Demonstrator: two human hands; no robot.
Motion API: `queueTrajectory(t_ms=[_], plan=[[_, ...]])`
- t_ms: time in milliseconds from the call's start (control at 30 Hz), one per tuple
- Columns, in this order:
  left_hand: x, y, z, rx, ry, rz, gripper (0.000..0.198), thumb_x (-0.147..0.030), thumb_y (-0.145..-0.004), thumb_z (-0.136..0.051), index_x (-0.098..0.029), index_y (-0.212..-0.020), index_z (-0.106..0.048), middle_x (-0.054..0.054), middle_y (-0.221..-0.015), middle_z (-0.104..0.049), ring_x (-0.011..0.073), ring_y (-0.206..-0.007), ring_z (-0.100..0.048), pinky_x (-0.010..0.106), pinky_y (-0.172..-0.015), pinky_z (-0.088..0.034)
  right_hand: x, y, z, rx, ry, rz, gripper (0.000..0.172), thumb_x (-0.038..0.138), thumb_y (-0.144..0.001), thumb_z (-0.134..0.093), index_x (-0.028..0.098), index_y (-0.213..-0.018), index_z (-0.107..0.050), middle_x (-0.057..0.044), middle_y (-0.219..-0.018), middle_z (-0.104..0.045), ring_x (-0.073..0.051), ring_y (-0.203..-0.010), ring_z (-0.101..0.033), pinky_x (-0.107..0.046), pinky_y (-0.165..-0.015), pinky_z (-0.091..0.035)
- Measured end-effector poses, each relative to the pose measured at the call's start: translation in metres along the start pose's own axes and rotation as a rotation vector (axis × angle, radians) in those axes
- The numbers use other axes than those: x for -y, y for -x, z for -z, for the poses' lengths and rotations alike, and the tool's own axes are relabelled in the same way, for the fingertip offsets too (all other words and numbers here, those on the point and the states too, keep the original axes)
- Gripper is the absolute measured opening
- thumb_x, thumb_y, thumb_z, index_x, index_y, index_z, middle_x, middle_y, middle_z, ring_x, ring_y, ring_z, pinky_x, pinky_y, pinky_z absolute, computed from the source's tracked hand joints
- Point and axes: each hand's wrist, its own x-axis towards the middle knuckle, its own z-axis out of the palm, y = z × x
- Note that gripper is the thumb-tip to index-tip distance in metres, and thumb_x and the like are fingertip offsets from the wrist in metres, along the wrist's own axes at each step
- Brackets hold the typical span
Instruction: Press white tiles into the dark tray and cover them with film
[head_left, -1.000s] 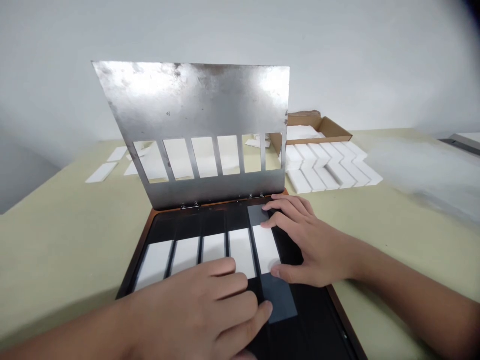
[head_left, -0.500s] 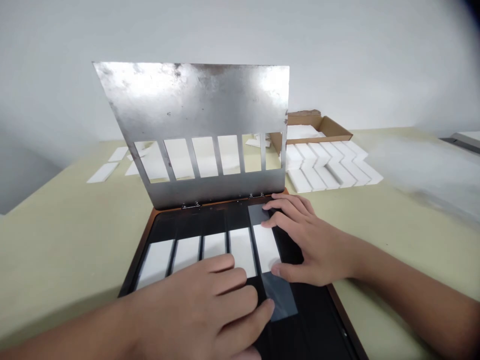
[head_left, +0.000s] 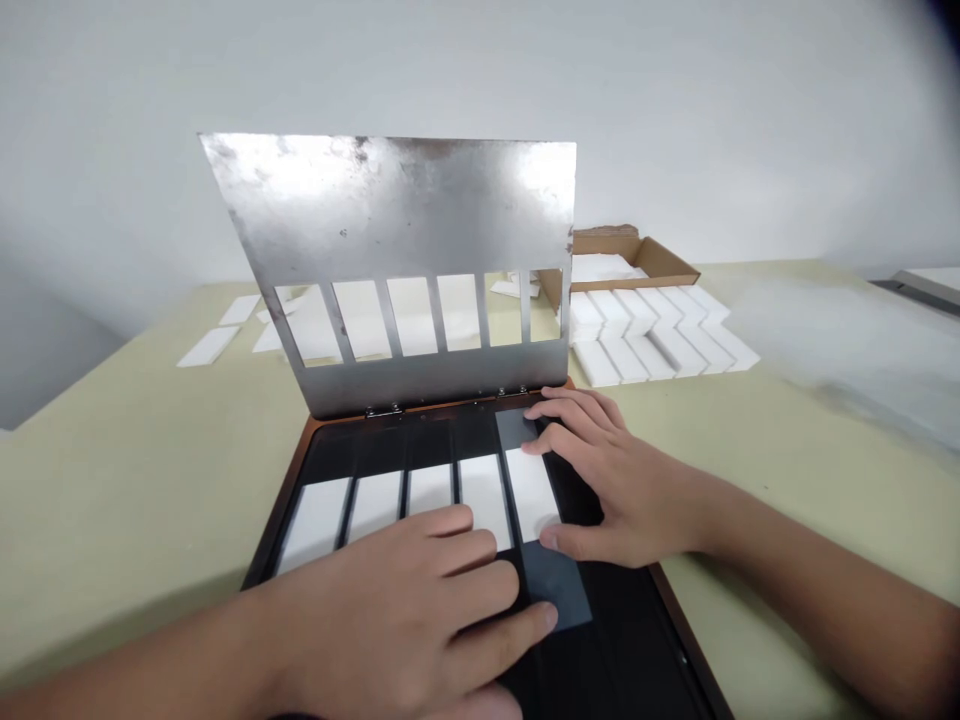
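A black hinged tray point(head_left: 637, 640) with a brown edge lies before me, its metal frame lid point(head_left: 390, 205) raised. Several white rectangular pieces point(head_left: 379, 500) lie in a row on the tray. My right hand point(head_left: 592, 470) rests at the right end of the row, fingers spread, touching the last white piece point(head_left: 532, 495) with index finger and thumb. That piece overlaps a dark grey translucent strip point(head_left: 559, 590), which shows above and below it. My left hand point(head_left: 427, 620) is over the tray's lower middle, index finger stretched onto the strip and the other fingers loosely bent.
Behind the lid at the right stands a cardboard box point(head_left: 667, 262) with white sheets inside. In front of it are stacks of white pieces point(head_left: 660, 335). Loose white strips point(head_left: 208, 346) lie at the far left of the pale yellow table point(head_left: 112, 470). A clear plastic sheet point(head_left: 840, 340) is at the right.
My left hand has slid slightly right, its index fingertip now lying on the grey strip. The right hand stays on the last white piece. The view has shifted slightly.
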Motion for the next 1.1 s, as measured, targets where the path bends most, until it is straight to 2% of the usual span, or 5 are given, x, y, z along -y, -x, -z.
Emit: queueTrajectory(t_ms=[500, 667, 833, 1000, 1100], plan=[[0.0016, 0.0005, -0.0010, 0.016, -0.010, 0.001, 0.050, -0.051, -0.103, -0.069, -0.010, -0.132, -0.070, 0.005, -0.087, -0.070, 0.0224, -0.074, -0.065, 0.042, -0.077, -0.056, 0.0005, 0.0014, -0.0001, 0.034, 0.031, -0.027, 0.065, 0.061, -0.089, -0.074, 0.019, -0.135, -0.057, -0.018, -0.155, -0.048, -0.040, -0.159, -0.024, -0.060, -0.129, -0.020], [0.0032, 0.0017, -0.0019, -0.011, -0.012, 0.043, 0.048, -0.048, -0.107, -0.060, -0.009, -0.135, -0.068, 0.008, -0.091, -0.072, 0.0244, -0.077, -0.066, 0.042, -0.076, -0.054, 0.0005, 0.0019, 0.0033, 0.062, 0.015, -0.036, 0.056, 0.064, -0.105, -0.051, 0.020, -0.138, -0.058, -0.018, -0.159, -0.046, -0.037, -0.163, -0.016, -0.061, -0.131, -0.015], [0.0029, 0.0034, -0.0018, -0.044, -0.016, 0.134, 0.049, -0.046, -0.107, -0.059, -0.008, -0.138, -0.065, 0.010, -0.093, -0.071, 0.0242, -0.081, -0.064, 0.040, -0.078, -0.052, -0.0046, 0.0033, 0.0021, 0.062, 0.011, 0.012, 0.077, 0.083, -0.099, -0.043, 0.020, -0.142, -0.057, -0.019, -0.162, -0.043, -0.041, -0.164, -0.011, -0.064, -0.131, -0.013], [0.0041, 0.0035, -0.0019, -0.075, -0.004, 0.131, 0.042, -0.045, -0.106, -0.061, -0.012, -0.131, -0.070, 0.014, -0.108, -0.072, 0.0275, -0.089, -0.066, 0.043, -0.081, -0.051, -0.0014, 0.0025, 0.0036, 0.094, 0.019, -0.058, 0.049, 0.057, -0.113, -0.032, 0.024, -0.137, -0.059, -0.015, -0.161, -0.045, -0.033, -0.166, -0.011, -0.061, -0.131, -0.016], [0.0055, 0.0031, -0.0022, -0.082, -0.010, 0.069, 0.039, -0.044, -0.107, -0.059, -0.013, -0.128, -0.073, 0.014, -0.117, -0.074, 0.0289, -0.094, -0.068, 0.045, -0.084, -0.050, 0.0019, 0.0021, 0.0044, 0.092, 0.047, -0.070, 0.047, 0.060, -0.108, -0.047, 0.024, -0.137, -0.057, -0.015, -0.162, -0.045, -0.034, -0.165, -0.012, -0.060, -0.132, -0.017]])
